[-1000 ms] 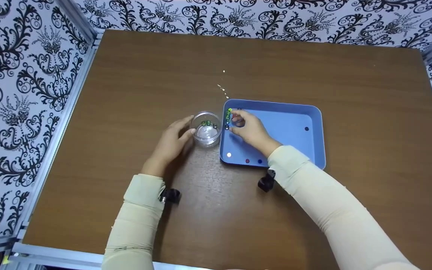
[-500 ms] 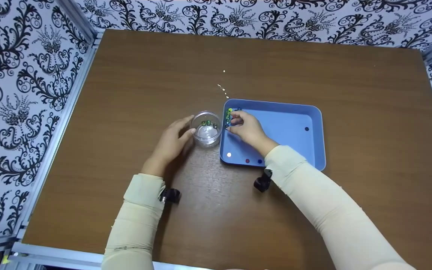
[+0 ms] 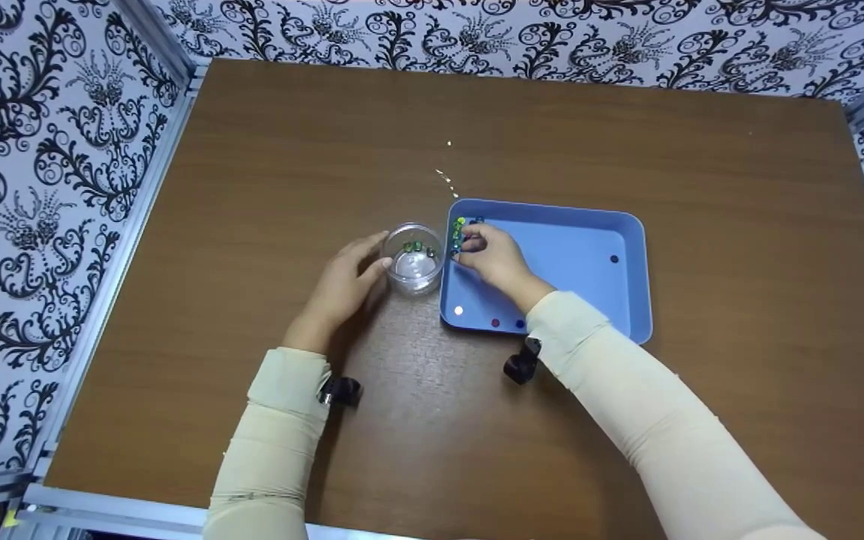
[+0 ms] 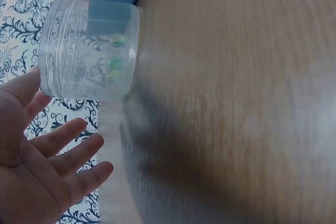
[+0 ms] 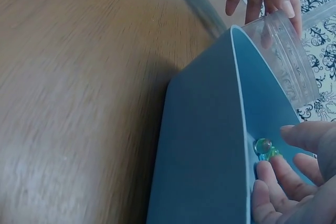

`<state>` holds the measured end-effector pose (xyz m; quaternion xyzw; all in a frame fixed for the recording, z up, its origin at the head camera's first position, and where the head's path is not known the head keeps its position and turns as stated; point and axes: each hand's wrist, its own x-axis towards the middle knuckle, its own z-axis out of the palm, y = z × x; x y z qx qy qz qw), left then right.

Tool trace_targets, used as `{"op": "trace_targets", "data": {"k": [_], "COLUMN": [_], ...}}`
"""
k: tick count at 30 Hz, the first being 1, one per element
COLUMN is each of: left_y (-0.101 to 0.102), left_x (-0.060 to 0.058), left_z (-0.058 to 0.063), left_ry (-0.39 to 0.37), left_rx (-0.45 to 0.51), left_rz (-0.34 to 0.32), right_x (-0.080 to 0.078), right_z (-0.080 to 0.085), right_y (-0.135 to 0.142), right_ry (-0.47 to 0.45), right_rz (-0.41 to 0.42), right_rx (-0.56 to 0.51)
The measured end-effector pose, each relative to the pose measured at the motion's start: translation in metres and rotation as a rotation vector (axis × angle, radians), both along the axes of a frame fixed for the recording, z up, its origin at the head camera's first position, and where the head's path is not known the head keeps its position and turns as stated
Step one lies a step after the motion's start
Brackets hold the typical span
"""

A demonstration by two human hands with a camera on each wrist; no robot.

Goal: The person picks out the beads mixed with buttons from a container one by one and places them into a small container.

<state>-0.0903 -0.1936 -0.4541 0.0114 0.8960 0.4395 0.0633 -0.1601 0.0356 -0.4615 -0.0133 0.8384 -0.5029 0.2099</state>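
Observation:
Several green glass marbles [image 3: 458, 227] line the left wall of the blue tray [image 3: 552, 214], and a few darker ones sit in its far left corner. My right hand [image 3: 498, 259] reaches in with thumb and fingers spread beside the row; in the right wrist view its fingertips touch or nearly touch the marbles [image 5: 263, 146]. Left of the tray stands a clear plastic jar [image 3: 413, 281] with several green marbles [image 4: 114, 64] in it. Thumb and forefinger of my left hand [image 3: 342, 285] touch the jar's left side near the rim, while the other fingers spread loosely apart.
Small round spots, white [image 3: 458, 310], red [image 3: 496, 322] and dark [image 3: 613, 259], lie on the tray floor. Small pale specks [image 3: 443, 177] lie on the brown table [image 3: 312, 150] behind it. Patterned panels [image 3: 477, 34] border the table.
My right hand has shifted slightly left, with the thumb closer to the near end of the marble row. The left hand and the jar have stayed put.

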Motion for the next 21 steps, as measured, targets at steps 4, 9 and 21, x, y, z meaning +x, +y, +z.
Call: {"op": "trace_targets", "data": {"k": [4, 9, 21], "left_y": [0.0001, 0.0001, 0.0000], "left_x": [-0.0002, -0.0003, -0.0005], "left_z": [-0.0004, -0.0001, -0.0002], "left_ry": [-0.002, -0.005, 0.016], "left_rx": [0.002, 0.006, -0.002], "left_rz": [0.000, 0.005, 0.004], "right_x": [-0.0003, -0.0013, -0.0024], "right_z": [0.0000, 0.0000, -0.0031], "right_y": [-0.0007, -0.0017, -0.0060], "right_ry": [-0.014, -0.020, -0.003], "right_rz": [0.001, -0.003, -0.024], "right_rx": [0.022, 0.045, 0.088]}}
